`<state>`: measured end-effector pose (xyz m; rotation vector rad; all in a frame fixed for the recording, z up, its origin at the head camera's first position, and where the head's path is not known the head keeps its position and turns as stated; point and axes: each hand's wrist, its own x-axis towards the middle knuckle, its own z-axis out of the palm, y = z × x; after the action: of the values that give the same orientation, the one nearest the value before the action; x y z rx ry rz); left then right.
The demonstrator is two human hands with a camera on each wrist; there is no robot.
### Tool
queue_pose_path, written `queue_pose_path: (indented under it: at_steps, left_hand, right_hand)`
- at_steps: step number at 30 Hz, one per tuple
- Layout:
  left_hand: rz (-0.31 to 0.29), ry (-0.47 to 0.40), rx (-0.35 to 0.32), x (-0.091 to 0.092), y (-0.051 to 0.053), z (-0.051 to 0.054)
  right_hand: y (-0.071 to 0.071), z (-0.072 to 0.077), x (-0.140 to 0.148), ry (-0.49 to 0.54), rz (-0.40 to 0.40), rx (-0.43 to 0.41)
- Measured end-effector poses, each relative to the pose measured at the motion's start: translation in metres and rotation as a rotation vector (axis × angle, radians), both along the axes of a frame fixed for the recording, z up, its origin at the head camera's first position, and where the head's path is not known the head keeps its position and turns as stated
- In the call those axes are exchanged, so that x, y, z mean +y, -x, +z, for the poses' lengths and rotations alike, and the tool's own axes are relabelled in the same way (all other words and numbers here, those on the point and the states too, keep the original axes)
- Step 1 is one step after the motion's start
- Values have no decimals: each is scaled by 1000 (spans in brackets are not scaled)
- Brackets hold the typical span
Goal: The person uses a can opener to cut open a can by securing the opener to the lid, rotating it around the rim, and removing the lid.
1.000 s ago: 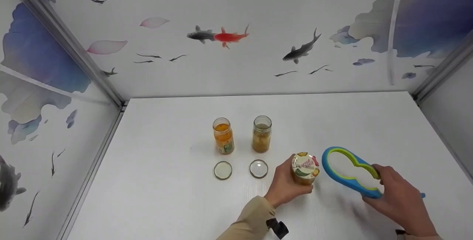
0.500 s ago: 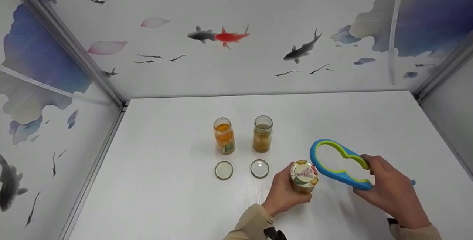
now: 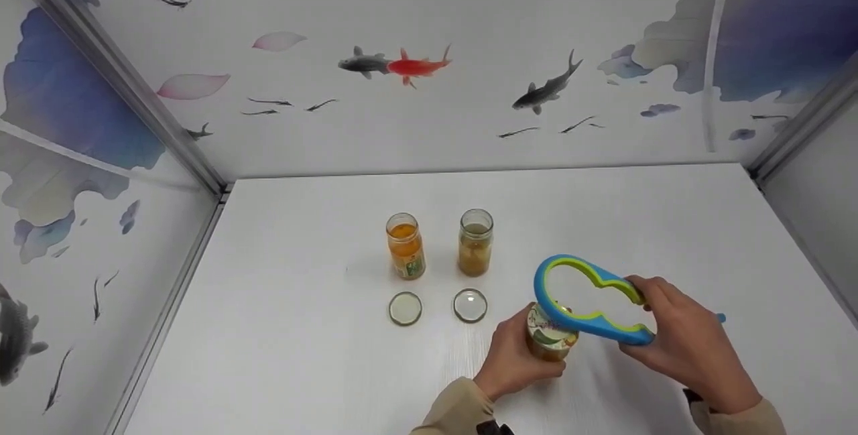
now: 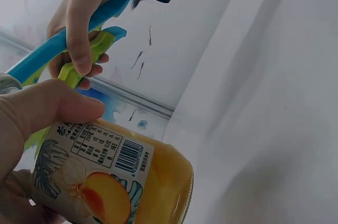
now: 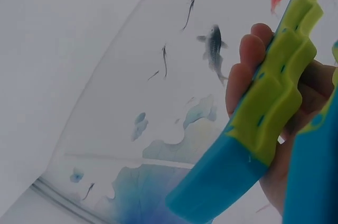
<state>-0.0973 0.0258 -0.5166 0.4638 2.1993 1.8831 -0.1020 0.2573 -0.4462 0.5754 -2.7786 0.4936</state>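
My left hand [image 3: 516,358] grips a lidded glass jar [image 3: 548,348], its patterned cap tilted up toward the head camera. In the left wrist view the jar's label [image 4: 95,168] shows a peach and a barcode, with yellow contents behind the glass. My right hand [image 3: 690,338] holds a blue jar opener [image 3: 606,329] with a wavy green inner lining. The opener's looped end overlaps the jar's cap in the head view; whether it touches the cap I cannot tell. Close up in the right wrist view, fingers [image 5: 252,49] curl round the opener's arm.
Two uncapped glass jars stand on the white table [image 3: 301,240]: one with orange contents [image 3: 406,251], one with pale brown contents [image 3: 474,251]. In front of them lie two round lids, one on the left [image 3: 405,308] and one on the right [image 3: 470,305]. A patterned wall [image 3: 429,127] closes off the back.
The jar opener in my right hand has moved left, from beside the jar to over its cap. My left hand has brought the jar slightly nearer to me.
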Motion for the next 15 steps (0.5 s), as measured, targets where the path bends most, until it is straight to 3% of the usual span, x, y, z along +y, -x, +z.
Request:
queue_pose_path:
  at_steps: [7, 12, 15]
  left_hand:
    - [28, 34, -51, -1, -2, -2]
    - [42, 0, -3, -2, -4, -7]
    - [52, -20, -22, -3, -5, -7]
  right_hand:
    - [-1, 1, -16, -24, 69, -12]
    - [-1, 0, -26, -35, 112, -13]
    - [-2, 0, -30, -35, 132, -5]
